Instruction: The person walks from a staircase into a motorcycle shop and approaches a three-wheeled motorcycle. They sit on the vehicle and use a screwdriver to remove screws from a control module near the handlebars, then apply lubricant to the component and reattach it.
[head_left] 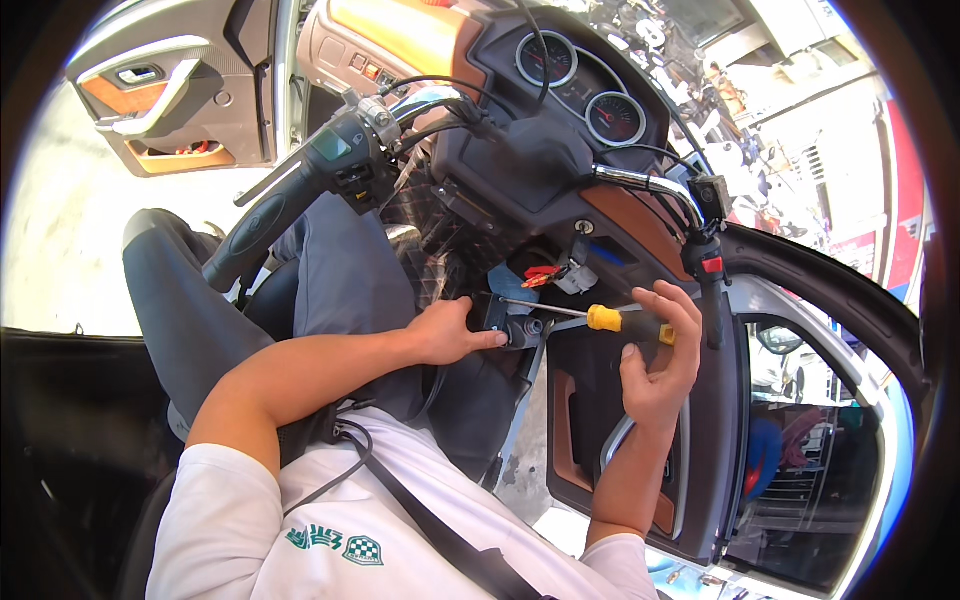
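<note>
A screwdriver (606,319) with a yellow and black handle lies across the view, its thin metal shaft pointing left toward a small dark grey part (521,331). My right hand (663,362) is curled loosely about the handle's end, fingers above and thumb below. From the other side, my left hand (447,331) is closed on the dark part, with the thumb pressed along it. The screwdriver's tip reaches close to the left fingers; its exact contact is hard to make out. Just beyond the shaft are red-orange wires (541,275) and a pale connector (575,279).
Handlebars with a left grip (262,228) and a right grip (711,305) stand before me, below round gauges (547,58). A key lock (584,228) sits in the dash panel. Vehicle doors hang open at the far left (180,90) and at the right (690,440).
</note>
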